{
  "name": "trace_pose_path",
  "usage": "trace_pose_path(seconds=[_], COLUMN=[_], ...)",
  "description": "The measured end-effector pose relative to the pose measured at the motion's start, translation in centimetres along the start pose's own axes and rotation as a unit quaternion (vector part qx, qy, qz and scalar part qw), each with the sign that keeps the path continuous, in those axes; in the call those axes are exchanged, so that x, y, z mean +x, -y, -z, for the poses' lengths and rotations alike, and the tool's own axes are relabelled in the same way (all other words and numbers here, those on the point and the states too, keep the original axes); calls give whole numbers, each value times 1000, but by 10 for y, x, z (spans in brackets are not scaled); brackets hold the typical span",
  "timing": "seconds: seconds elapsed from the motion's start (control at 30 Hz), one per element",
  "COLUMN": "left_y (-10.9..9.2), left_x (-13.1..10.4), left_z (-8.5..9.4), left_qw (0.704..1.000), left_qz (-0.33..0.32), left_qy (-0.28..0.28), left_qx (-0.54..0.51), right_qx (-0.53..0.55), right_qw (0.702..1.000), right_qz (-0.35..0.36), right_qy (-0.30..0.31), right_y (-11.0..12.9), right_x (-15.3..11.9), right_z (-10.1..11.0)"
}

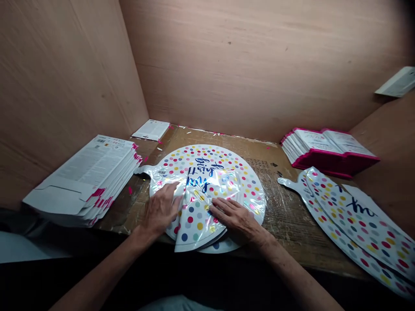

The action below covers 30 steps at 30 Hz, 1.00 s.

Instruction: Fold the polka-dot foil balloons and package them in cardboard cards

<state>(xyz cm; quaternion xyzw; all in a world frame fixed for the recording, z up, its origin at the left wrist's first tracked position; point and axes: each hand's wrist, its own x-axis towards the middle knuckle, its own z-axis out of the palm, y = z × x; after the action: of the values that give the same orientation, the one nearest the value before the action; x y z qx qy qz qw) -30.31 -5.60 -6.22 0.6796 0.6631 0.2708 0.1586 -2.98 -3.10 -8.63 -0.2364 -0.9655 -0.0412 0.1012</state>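
Note:
A round white foil balloon (253, 185) with coloured dots and blue lettering lies flat on the cardboard-covered table, its tail pointing left. On top of it sits a folded dotted piece (197, 220) of the same foil. My left hand (163, 206) rests on the left part of the folded foil, fingers apart and slightly bent. My right hand (236, 217) lies on the right part of the fold, its fingers stretched out toward the left and pressing flat. Neither hand grips anything that I can see.
On the left stands a stack of white printed envelopes (87, 177), with a small white card (151, 129) behind. Pink-edged packets (327, 147) stand at the back right. More dotted foil balloons (350, 220) lie at the right edge. Wooden panels (246, 65) enclose the table.

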Motion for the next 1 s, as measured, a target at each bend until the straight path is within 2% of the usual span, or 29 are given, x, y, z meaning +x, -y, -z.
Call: trace_pose_path(seconds=[0.03,0.1,0.17,0.23,0.3,0.37,0.47,0.53,0.67,0.77,0.83,0.9,0.97,1.0], left_y=[5,14,20,22,19,12,1,-5,-12,-11,-8,-4,0,1], left_x=[-5,-13,-15,-12,-5,5,20,27,32,36,39,44,50,53], left_z=[-3,-7,-9,-9,-11,-14,-18,-20,-19,-21,-24,-28,-31,-32], left_qw=[997,980,971,978,991,997,989,985,991,987,982,981,980,980], left_qz=[-80,-193,-215,-178,-100,7,136,167,125,123,138,148,157,162], left_qy=[-4,56,106,107,83,52,40,42,12,34,43,37,30,26], left_qx=[16,10,2,-13,-37,-57,-33,2,53,99,118,122,117,114], right_qx=[7,44,115,190,227,214,146,99,59,69,62,27,-10,-23], right_qw=[1000,999,992,968,930,900,883,883,881,877,876,900,942,960], right_qz=[3,-2,-57,-163,-284,-374,-444,-458,-469,-472,-475,-434,-329,-270], right_qy=[14,29,13,-25,-54,-59,-41,-20,27,61,56,-9,-71,-69], right_y=[1,0,-3,-7,-13,-18,-24,-25,-28,-31,-28,-18,-3,6], right_x=[2,3,5,12,22,35,52,60,67,67,66,68,78,85], right_z=[0,4,7,8,5,-1,-9,-13,-13,-8,-4,0,1,0])
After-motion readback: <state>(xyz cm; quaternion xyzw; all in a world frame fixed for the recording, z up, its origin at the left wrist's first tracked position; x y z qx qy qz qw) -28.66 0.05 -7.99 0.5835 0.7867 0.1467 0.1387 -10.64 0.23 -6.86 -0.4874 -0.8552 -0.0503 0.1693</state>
